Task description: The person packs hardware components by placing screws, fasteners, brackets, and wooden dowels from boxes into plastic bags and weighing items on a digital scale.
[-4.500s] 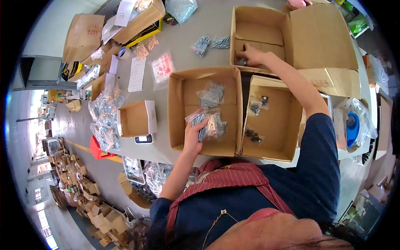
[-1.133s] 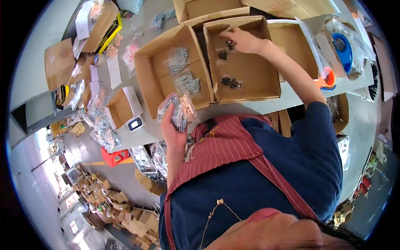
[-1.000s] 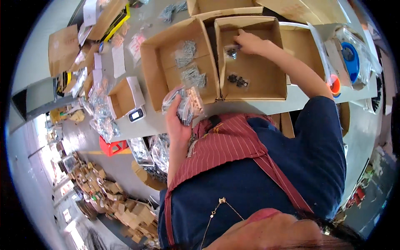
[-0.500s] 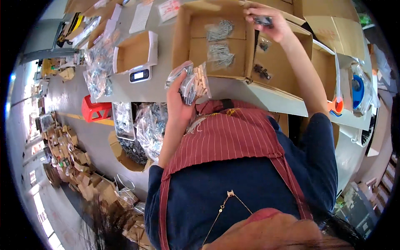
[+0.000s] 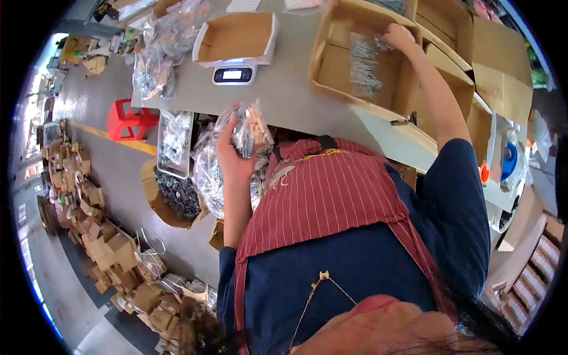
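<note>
My left hand [image 5: 234, 158] is closed round several small clear plastic bags, held above the table's front edge. Wooden dowels [image 5: 257, 125] fill one of these bags; grey metal parts show through another. My right hand [image 5: 400, 38] reaches into a shallow cardboard box [image 5: 331, 71], its fingers pinched on a small clear bag of grey screws [image 5: 382, 43]. Beside that hand, more bags of screws [image 5: 365, 78] lie on the box floor. The fingertips of my right hand are partly hidden.
An open cardboard tray [image 5: 234, 41] rests on a digital scale [image 5: 234, 75] at the left. More cardboard boxes [image 5: 441, 68] adjoin on the right, near a blue tape dispenser [image 5: 509, 160]. A red stool [image 5: 131, 121] and a metal tray of bags [image 5: 174, 145] are beyond the left edge.
My right hand has gone from above the box divider down into the box with screw bags. The dark-filled bag it held no longer shows. My left hand keeps its bags; the view has shifted.
</note>
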### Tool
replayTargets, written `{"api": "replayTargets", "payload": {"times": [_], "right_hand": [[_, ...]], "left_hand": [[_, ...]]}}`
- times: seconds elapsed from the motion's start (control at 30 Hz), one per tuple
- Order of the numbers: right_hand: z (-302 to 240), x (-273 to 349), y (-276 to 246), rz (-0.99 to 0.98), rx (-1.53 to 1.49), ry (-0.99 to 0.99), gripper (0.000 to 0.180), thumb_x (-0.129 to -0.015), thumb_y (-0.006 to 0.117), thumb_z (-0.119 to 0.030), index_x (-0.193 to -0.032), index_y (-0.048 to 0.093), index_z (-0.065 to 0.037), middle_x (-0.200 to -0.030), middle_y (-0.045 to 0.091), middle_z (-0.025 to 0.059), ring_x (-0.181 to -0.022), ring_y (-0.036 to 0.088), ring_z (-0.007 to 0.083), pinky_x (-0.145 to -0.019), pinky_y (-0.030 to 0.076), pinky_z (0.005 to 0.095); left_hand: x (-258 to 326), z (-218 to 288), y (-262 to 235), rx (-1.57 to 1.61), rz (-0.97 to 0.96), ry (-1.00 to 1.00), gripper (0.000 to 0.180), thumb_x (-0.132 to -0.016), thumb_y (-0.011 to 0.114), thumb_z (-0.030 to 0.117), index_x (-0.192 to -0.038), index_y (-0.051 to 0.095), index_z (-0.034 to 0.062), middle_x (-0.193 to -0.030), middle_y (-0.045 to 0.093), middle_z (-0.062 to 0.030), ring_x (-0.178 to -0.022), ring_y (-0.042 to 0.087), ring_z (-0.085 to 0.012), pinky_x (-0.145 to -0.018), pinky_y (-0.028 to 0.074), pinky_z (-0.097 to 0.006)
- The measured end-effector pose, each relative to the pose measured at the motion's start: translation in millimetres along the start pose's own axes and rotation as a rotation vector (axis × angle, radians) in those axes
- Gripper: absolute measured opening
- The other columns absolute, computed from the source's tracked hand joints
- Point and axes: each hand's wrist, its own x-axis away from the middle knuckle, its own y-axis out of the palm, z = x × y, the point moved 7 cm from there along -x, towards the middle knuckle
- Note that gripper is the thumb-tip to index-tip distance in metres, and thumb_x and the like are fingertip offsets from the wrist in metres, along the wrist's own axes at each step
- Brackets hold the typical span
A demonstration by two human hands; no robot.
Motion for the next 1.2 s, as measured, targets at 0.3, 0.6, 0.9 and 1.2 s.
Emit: {"api": "replayTargets", "payload": {"times": [0.3,0.6,0.9,1.2], "right_hand": [[-185.7,-12.9,-48.9,-0.269,-1.165,-0.16,0.027,-0.085,0.062,-0.031,-0.067,0.048,-0.015,-0.056,0.042,-0.0057,-0.044,0.038,0.0055,-0.039,0.024,0.0247],[-356.4,-32.1,-25.9,-0.274,-0.612,-0.464,0.053,-0.091,0.06,-0.051,-0.114,0.066,-0.003,-0.106,0.067,0.0051,-0.1,0.058,0.0158,-0.087,0.046,0.0315],[-217.9,10.3,10.5,0.43,-0.735,-0.201,0.041,-0.088,0.066,-0.032,-0.118,0.063,-0.006,-0.114,0.067,0.0163,-0.108,0.063,0.0291,-0.093,0.047,0.0367],[-289.6,175.4,28.4,0.437,-0.593,-0.59,0.017,-0.074,0.06,0.003,-0.086,0.069,-0.005,-0.091,0.07,0.0118,-0.091,0.068,0.0292,-0.08,0.054,0.0372]], "left_hand": [[-50.5,64.2,-77.3,-0.132,0.149,-0.04,0.038,-0.098,0.047,0.015,-0.133,0.053,0.0015,-0.127,0.059,-0.015,-0.109,0.064,-0.0262,-0.087,0.057,-0.041],[-141.1,121.1,-5.7,-0.193,-0.156,-0.11,0.033,-0.094,0.057,0.008,-0.125,0.056,-0.0007,-0.115,0.063,-0.0154,-0.101,0.066,-0.0275,-0.087,0.058,-0.042],[-229.0,131.4,45.2,-0.926,-0.202,0.178,0.038,-0.088,0.066,0.01,-0.125,0.058,0.0001,-0.114,0.064,-0.012,-0.105,0.062,-0.0192,-0.089,0.05,-0.032],[-154.7,9.3,-35.5,-1.515,-0.973,0.617,0.025,-0.085,0.062,0.007,-0.109,0.069,0.0112,-0.101,0.07,-0.0088,-0.093,0.068,-0.0215,-0.079,0.054,-0.032]]}}
